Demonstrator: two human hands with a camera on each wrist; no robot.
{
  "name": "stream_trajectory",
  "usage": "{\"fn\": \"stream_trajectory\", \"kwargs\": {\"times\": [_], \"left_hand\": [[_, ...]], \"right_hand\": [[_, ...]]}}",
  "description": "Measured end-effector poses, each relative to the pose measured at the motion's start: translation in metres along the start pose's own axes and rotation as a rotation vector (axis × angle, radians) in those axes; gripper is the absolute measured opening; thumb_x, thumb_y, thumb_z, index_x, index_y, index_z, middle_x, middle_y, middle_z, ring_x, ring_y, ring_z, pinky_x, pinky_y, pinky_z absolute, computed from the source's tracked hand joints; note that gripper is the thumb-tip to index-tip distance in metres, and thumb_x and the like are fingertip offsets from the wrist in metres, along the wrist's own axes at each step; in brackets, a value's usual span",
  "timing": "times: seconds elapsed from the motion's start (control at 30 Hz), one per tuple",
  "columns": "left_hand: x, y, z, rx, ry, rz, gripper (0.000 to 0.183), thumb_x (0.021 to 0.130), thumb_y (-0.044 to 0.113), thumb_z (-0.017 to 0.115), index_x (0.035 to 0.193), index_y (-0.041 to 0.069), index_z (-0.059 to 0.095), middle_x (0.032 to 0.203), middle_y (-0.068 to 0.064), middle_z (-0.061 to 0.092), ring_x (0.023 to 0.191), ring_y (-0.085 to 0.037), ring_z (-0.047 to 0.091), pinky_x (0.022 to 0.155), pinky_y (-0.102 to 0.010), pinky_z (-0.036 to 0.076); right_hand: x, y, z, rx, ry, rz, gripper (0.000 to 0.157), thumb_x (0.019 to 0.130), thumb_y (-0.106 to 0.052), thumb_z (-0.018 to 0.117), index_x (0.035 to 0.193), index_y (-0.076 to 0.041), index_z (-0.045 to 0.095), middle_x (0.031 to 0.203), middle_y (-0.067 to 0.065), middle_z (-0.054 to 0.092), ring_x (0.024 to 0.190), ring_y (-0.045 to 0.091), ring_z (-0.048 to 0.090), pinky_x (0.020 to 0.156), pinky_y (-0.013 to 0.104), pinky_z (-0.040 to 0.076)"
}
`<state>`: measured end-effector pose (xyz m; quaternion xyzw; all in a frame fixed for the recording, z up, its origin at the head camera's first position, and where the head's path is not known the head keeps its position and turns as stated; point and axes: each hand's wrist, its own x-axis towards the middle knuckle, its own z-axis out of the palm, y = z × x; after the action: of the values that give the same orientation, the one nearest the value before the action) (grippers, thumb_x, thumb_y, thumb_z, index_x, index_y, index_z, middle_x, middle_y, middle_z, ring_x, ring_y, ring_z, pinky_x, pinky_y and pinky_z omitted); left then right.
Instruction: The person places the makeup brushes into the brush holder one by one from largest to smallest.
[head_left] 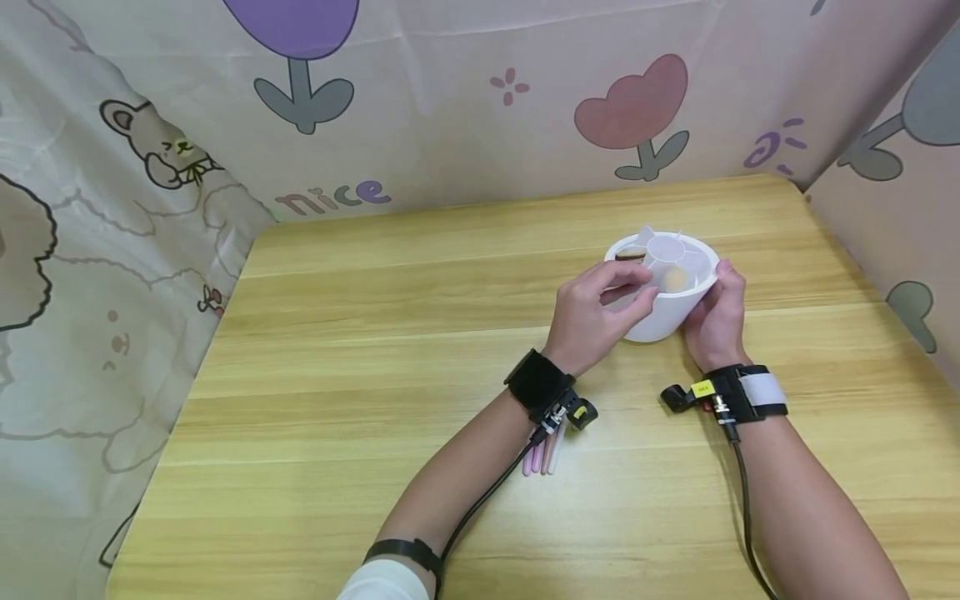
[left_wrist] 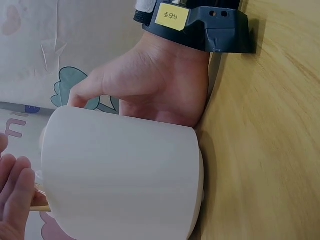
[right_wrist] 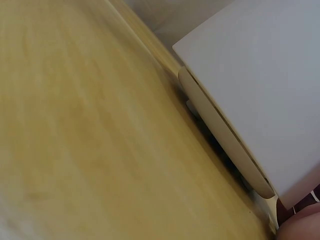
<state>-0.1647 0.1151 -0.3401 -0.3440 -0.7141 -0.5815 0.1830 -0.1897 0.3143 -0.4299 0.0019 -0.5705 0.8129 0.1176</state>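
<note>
A white, round, divided organizer [head_left: 654, 321] stands at the right of the table, its clear partitions [head_left: 666, 248] visible from above. Inside it is a beige, rounded piece [head_left: 674, 279] of unclear kind. My right hand [head_left: 717, 321] grips the organizer's right side, thumb by the rim. At the opposite rim is my left hand [head_left: 596, 308], fingers loosely bent and thumb apart, with nothing plainly held between them. Beside these fingers [left_wrist: 17, 195], in the left wrist view, a thin gold-brown piece [left_wrist: 41, 208] shows at the organizer's mouth. The right wrist view catches mostly the organizer's wall and base [right_wrist: 225, 135].
Several slender pink and white sticks [head_left: 542, 457] lie on the table [head_left: 337, 375] under my left wrist, partly covered by it. A printed cloth [head_left: 450, 108] hangs behind the table and along its sides. Black cables run down from both wrist cameras.
</note>
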Motion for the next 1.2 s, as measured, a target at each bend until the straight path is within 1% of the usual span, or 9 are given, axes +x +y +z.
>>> {"fn": "stream_trajectory", "kwargs": {"times": [0.3,0.37,0.57,0.63,0.7,0.8,0.9,1.03,1.2], "left_hand": [[-0.001,0.004,-0.003,0.031,-0.006,0.022,0.013,0.082,-0.003,0.069,0.094,-0.007,0.066,0.092,-0.016,0.07,0.089,-0.014,0.068,0.082,-0.013,0.052],[-0.002,0.004,-0.003,0.039,0.003,0.014,0.013,0.082,-0.002,0.069,0.095,-0.007,0.066,0.091,-0.014,0.07,0.088,-0.013,0.068,0.08,-0.012,0.052],[-0.005,0.007,-0.001,-0.005,0.027,-0.032,0.012,0.081,-0.005,0.069,0.092,-0.009,0.066,0.089,-0.018,0.07,0.083,-0.016,0.07,0.076,-0.015,0.055],[-0.007,0.004,0.001,-0.009,0.021,-0.043,0.012,0.081,-0.004,0.069,0.092,-0.009,0.066,0.089,-0.018,0.07,0.083,-0.016,0.07,0.075,-0.015,0.055],[-0.01,-0.003,0.005,-0.001,0.012,-0.053,0.013,0.082,-0.002,0.069,0.093,-0.007,0.066,0.09,-0.016,0.071,0.083,-0.015,0.07,0.075,-0.014,0.055],[-0.013,-0.016,0.01,0.03,-0.006,-0.074,0.013,0.084,0.004,0.07,0.094,-0.003,0.068,0.091,-0.011,0.071,0.084,-0.008,0.069,0.075,-0.011,0.053],[-0.016,-0.023,0.011,0.064,-0.026,-0.094,0.011,0.085,0.009,0.069,0.094,0.002,0.069,0.092,-0.006,0.071,0.084,-0.001,0.067,0.074,-0.008,0.052],[-0.019,-0.026,0.01,0.096,-0.047,-0.108,0.01,0.086,0.013,0.069,0.092,0.005,0.069,0.089,-0.003,0.072,0.081,0.003,0.065,0.073,-0.007,0.051],[-0.021,-0.026,0.009,0.113,-0.053,-0.115,0.01,0.086,0.014,0.069,0.091,0.005,0.069,0.088,-0.003,0.072,0.08,0.004,0.065,0.072,-0.006,0.05]], "right_hand": [[0.0,-0.001,0.001,0.017,-0.001,-0.009,0.06,0.097,-0.048,0.027,0.142,-0.012,0.042,0.14,0.006,0.042,0.13,0.019,0.036,0.109,0.029,0.025],[0.0,-0.002,0.0,0.013,-0.002,-0.008,0.06,0.097,-0.049,0.027,0.142,-0.012,0.041,0.141,0.005,0.042,0.13,0.019,0.035,0.109,0.029,0.024],[-0.001,-0.003,0.0,0.002,0.003,-0.001,0.059,0.097,-0.049,0.029,0.142,-0.013,0.042,0.141,0.005,0.042,0.129,0.019,0.036,0.107,0.031,0.026],[-0.002,-0.003,0.0,-0.004,0.005,0.004,0.059,0.097,-0.049,0.029,0.142,-0.013,0.042,0.14,0.005,0.042,0.128,0.019,0.037,0.106,0.031,0.026],[-0.003,-0.004,0.001,-0.01,0.004,0.008,0.059,0.098,-0.049,0.029,0.142,-0.013,0.042,0.139,0.005,0.042,0.127,0.019,0.037,0.106,0.031,0.027],[-0.003,-0.003,0.002,-0.021,0.001,0.005,0.058,0.097,-0.049,0.028,0.141,-0.013,0.042,0.139,0.005,0.042,0.126,0.019,0.038,0.105,0.031,0.028],[-0.002,-0.003,0.002,-0.019,-0.004,-0.001,0.059,0.097,-0.049,0.029,0.141,-0.013,0.043,0.138,0.005,0.043,0.126,0.019,0.038,0.104,0.031,0.028],[-0.002,-0.002,0.002,-0.016,-0.008,-0.01,0.059,0.097,-0.049,0.029,0.141,-0.012,0.044,0.137,0.006,0.044,0.124,0.019,0.039,0.102,0.03,0.03],[-0.002,-0.002,0.001,-0.004,-0.01,-0.025,0.059,0.097,-0.048,0.029,0.141,-0.011,0.044,0.136,0.006,0.045,0.122,0.019,0.04,0.102,0.03,0.03]]}}
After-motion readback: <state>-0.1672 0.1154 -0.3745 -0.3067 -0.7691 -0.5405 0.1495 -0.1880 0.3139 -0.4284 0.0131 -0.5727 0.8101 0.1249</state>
